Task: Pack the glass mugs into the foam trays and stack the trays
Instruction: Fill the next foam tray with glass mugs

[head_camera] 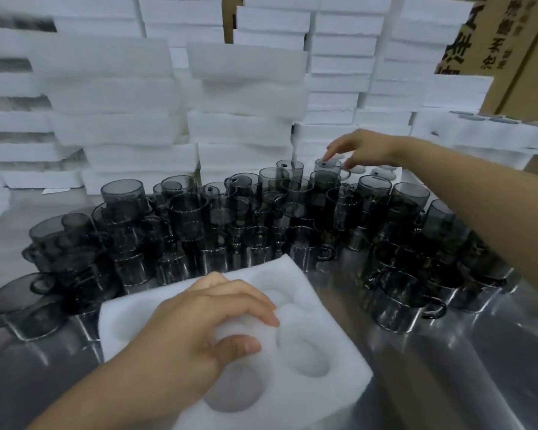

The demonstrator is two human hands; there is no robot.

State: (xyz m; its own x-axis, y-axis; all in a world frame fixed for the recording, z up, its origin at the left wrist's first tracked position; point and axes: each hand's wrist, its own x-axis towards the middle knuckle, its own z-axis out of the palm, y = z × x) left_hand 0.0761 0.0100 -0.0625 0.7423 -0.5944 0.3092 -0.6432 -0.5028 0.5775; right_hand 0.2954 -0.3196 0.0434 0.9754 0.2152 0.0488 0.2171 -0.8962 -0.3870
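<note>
Glass mugs [187, 212] of smoky grey crowd the middle of a shiny metal desk [448, 367], many stacked one inside another in a wide band from the left edge to the right. Nearer the person, a white foam tray [308, 293] with round hollows lies tilted over the front of the mugs. The left hand [199, 324] grips it, with the fingers curled over the foam and the thumb pressing from the near side. The right hand [367, 148] reaches over the far row with its fingers loosely spread. Its index fingertip is at the rim of a back mug [326, 169], and it holds nothing. Behind the desk rise tall foam stacks [115, 97], filling the background. Another foam piece [479, 131] sits at the right. Brown cardboard boxes [516, 41] with dark printed characters stand in the upper right corner.
</note>
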